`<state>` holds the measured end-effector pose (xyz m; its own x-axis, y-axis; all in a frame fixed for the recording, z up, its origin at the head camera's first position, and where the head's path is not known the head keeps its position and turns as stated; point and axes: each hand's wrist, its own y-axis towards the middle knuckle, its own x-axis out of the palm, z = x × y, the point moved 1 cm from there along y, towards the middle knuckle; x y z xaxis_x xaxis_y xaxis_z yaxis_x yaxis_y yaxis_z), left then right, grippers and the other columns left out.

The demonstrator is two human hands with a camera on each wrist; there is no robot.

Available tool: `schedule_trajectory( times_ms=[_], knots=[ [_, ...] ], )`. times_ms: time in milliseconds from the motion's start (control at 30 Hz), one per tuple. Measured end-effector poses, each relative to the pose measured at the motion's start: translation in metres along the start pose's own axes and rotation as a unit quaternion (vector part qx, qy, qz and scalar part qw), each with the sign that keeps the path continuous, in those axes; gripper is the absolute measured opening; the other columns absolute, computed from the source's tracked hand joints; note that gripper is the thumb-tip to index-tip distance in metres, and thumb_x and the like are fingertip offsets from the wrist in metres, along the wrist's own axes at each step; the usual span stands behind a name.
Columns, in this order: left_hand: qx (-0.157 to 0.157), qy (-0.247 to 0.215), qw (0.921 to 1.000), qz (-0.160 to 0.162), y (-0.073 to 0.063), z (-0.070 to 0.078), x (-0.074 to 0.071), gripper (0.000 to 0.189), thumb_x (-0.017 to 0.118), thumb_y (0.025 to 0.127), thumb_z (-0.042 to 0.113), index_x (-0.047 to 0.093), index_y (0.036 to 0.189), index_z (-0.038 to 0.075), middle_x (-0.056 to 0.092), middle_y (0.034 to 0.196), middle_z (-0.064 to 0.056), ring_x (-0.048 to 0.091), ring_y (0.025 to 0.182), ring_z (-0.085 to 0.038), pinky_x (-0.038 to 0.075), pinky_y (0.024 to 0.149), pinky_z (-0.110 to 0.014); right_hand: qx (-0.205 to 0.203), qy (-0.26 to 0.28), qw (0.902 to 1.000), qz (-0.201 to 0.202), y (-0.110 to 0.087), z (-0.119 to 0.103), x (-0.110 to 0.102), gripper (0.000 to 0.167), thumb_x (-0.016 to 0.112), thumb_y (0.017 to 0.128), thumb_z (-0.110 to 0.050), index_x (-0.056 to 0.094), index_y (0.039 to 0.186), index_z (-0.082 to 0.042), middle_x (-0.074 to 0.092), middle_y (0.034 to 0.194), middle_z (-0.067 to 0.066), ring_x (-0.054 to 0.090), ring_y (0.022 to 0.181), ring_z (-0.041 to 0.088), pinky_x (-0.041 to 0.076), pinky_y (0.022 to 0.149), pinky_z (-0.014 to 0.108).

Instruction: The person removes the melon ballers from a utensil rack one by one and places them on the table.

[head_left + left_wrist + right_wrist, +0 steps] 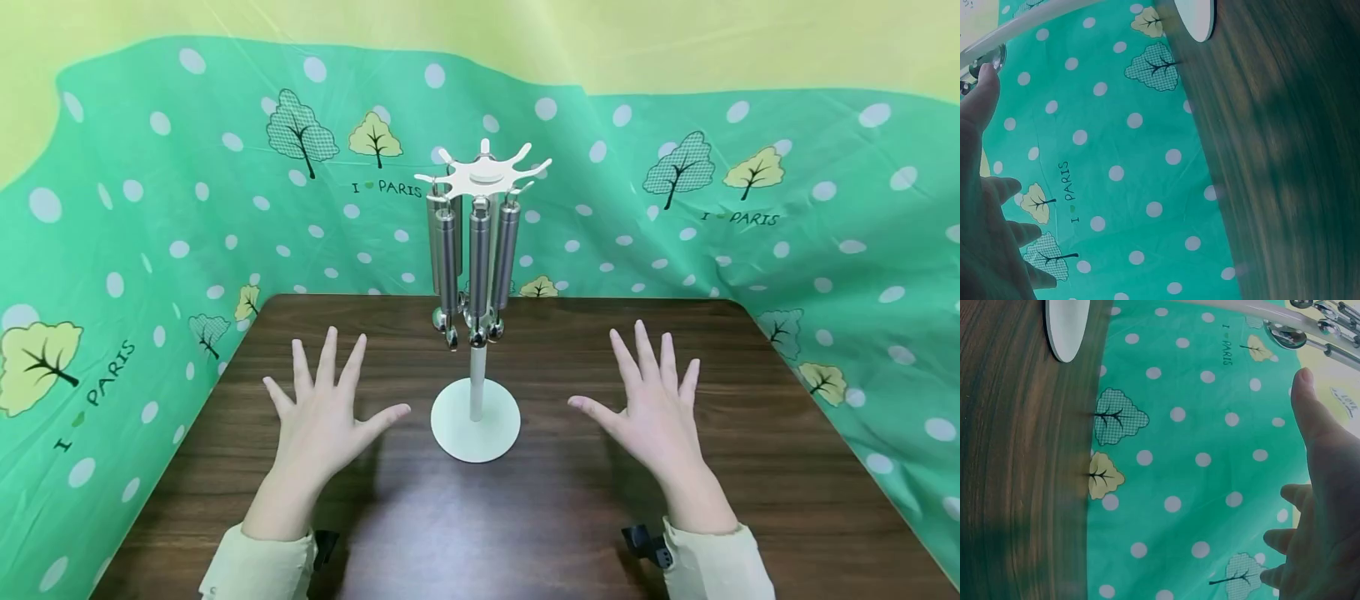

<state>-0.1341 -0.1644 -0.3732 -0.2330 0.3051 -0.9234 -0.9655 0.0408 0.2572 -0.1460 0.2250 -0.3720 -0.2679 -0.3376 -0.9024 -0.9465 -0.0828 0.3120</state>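
Standing upright between two spread hands, here's the white utensil stand [477, 371], right in the middle of the table [480, 525], its round base [476, 442] flat on the dark wood! Up top, white arms [486, 177] curve outward, and from them hang the utensils [480, 258], grey metal handles ringed around the pole, shiny rounded ends bunched at the bottom, clear of the base. Over to the left hand [321, 421]: the grip is spread wide, fingers fanned apart, back of the hand facing up, thumb reaching sideways toward the base, near it but not touching. And across the way, the right hand [660, 408] mirrors it, grip spread just as generously, fingers pointing to the far side of the table, thumb turned in toward the stand with a slightly bigger gap. Both hands look raised over the wood, shadows lying beneath them. Pale sleeves [720, 567] come in from the near side, with black gear [647, 546] showing at the inner side of each cuff. And what a backdrop: a green cloth [225, 192] covered in white dots, little trees and "I PARIS" lettering, running behind the table and down both sides, topped by a yellow band [480, 33]. From each wrist view, the thumb stands well away from the other fingers.
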Motion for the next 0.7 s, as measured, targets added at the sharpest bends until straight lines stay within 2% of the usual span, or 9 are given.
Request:
schedule_trajectory(
  times_ms=[167,300,433,567,633,700],
  knots=[
    [-0.001,-0.004,1.0,-0.001,0.001,-0.002,0.0,0.107,0.052,0.077,0.084,0.014,0.16,0.028,0.004,0.167,-0.013,-0.013,0.149,-0.051,-0.004,0.098,-0.088,-0.002,0.007,1.0,-0.004,0.001,0.0,-0.001,0.104,0.063,0.081,-0.071,0.011,0.161,-0.027,0.003,0.168,0.01,-0.009,0.153,0.041,-0.014,0.114,0.071],
    [-0.001,-0.011,0.9999,0.0,0.003,-0.003,-0.003,0.106,0.053,0.079,0.083,0.012,0.16,0.029,0.004,0.168,-0.012,-0.013,0.149,-0.051,-0.004,0.099,-0.088,-0.006,0.032,0.9994,-0.009,0.002,0.0,-0.003,0.101,0.064,0.084,-0.067,0.013,0.16,-0.025,0.005,0.168,0.011,-0.005,0.153,0.043,-0.012,0.114,0.071],
    [0.0,-0.024,0.9997,0.0,0.006,-0.002,-0.009,0.104,0.055,0.08,0.08,0.011,0.16,0.03,0.004,0.168,-0.011,-0.01,0.149,-0.05,-0.005,0.1,-0.087,-0.008,0.081,0.9965,-0.022,0.002,0.0,-0.007,0.094,0.064,0.088,-0.06,0.015,0.16,-0.025,0.007,0.168,0.009,0.0,0.153,0.043,-0.011,0.117,0.068],
    [0.004,-0.047,0.9989,-0.002,0.01,0.002,-0.015,0.102,0.056,0.082,0.078,0.011,0.16,0.031,0.004,0.168,-0.008,-0.008,0.151,-0.048,-0.003,0.102,-0.086,-0.014,0.142,0.9892,-0.033,0.003,0.0,-0.011,0.087,0.065,0.092,-0.05,0.018,0.16,-0.023,0.012,0.167,0.009,0.004,0.153,0.041,-0.008,0.12,0.064],
    [0.007,-0.066,0.9978,0.002,0.012,0.004,-0.019,0.1,0.057,0.083,0.075,0.013,0.16,0.03,0.006,0.168,-0.006,-0.005,0.152,-0.045,0.0,0.105,-0.084,-0.018,0.175,0.9838,-0.037,0.005,-0.001,-0.014,0.083,0.066,0.093,-0.045,0.02,0.159,-0.023,0.016,0.167,0.009,0.006,0.154,0.039,-0.004,0.121,0.062],
    [0.014,-0.089,0.9959,0.015,0.015,0.007,-0.024,0.097,0.059,0.085,0.071,0.017,0.16,0.027,0.011,0.168,-0.006,0.001,0.153,-0.044,0.004,0.108,-0.082,-0.022,0.203,0.9782,-0.036,0.006,-0.002,-0.017,0.078,0.065,0.095,-0.039,0.023,0.159,-0.025,0.02,0.166,0.009,0.01,0.153,0.039,0.004,0.12,0.065]
  ],
)
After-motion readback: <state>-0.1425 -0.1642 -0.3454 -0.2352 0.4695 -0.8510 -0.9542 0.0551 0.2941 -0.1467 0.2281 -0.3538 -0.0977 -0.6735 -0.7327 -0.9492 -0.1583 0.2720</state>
